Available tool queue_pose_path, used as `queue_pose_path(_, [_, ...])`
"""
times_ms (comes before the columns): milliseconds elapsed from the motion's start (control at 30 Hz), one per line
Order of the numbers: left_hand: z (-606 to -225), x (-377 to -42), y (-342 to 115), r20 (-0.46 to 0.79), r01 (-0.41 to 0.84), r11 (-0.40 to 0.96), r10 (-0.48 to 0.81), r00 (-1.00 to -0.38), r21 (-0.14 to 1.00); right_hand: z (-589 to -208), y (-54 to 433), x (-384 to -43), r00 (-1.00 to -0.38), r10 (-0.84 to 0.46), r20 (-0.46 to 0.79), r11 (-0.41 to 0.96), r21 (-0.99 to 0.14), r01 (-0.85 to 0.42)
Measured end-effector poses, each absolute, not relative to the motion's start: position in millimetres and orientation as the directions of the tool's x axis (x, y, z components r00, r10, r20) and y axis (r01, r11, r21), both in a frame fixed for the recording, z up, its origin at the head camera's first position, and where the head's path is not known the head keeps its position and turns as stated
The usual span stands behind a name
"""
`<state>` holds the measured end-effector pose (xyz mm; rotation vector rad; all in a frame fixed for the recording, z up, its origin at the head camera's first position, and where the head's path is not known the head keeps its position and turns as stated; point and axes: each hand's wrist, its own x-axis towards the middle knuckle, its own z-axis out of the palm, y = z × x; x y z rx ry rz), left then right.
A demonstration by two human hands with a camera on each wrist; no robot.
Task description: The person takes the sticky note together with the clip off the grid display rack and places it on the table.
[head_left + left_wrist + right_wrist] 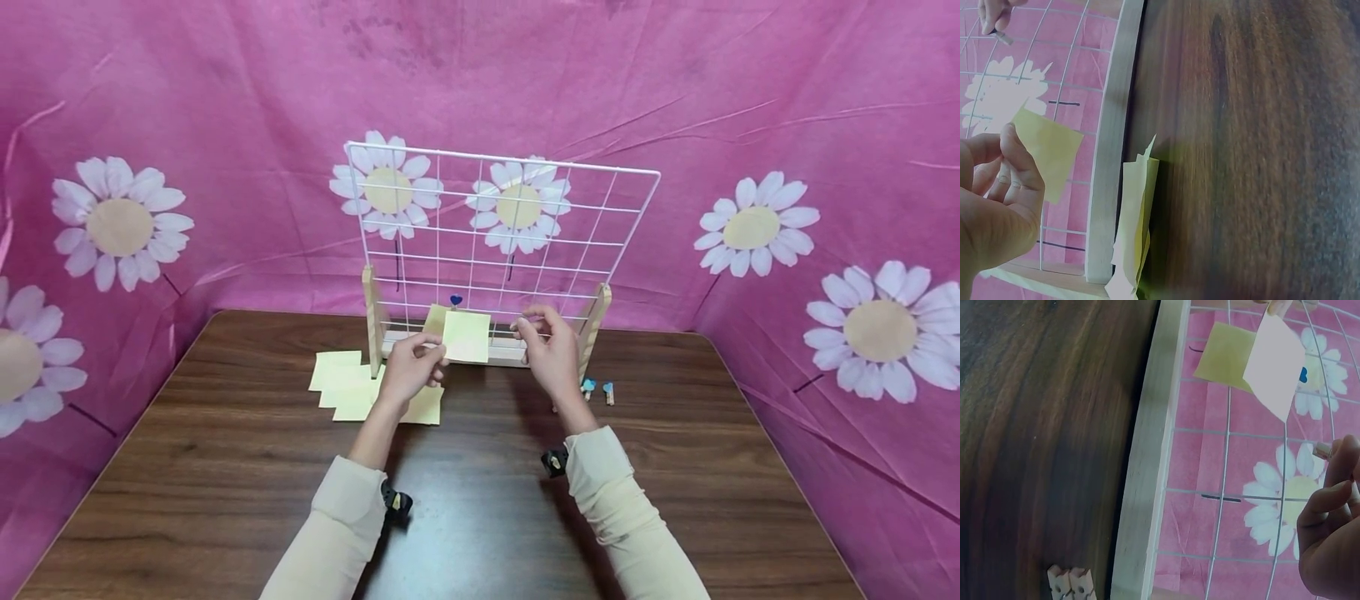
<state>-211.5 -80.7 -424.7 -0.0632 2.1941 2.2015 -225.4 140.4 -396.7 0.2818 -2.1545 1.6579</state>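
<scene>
My left hand (411, 367) pinches a pale yellow sticky note (467, 337) by its edge, upright in front of the white wire grid (510, 233). Between the fingertips of my right hand (551, 350) is a small wooden clothespin (1321, 450), raised near the grid to the right of the note. Just behind the held note, another yellow note (1225, 356) hangs low on the grid, partly covered by it in the head view. A dark blue heart clip (456, 300) shows at that note's top.
Wooden side posts (597, 325) and a base bar hold the grid up. Several loose yellow notes (347, 387) lie overlapping at its left foot. Clothespins with blue tops (609, 393) lie on the brown table (480, 517) at the right. A pink flowered cloth hangs behind.
</scene>
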Motion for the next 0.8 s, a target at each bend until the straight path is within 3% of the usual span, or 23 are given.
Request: queue_pose_path(800, [-426, -196, -95, -0.072, -0.072, -0.016, -0.006, -0.997, 0.997, -407, 161, -209, -0.920, 0.143, 0.366, 0.343, -0.890, -0.301])
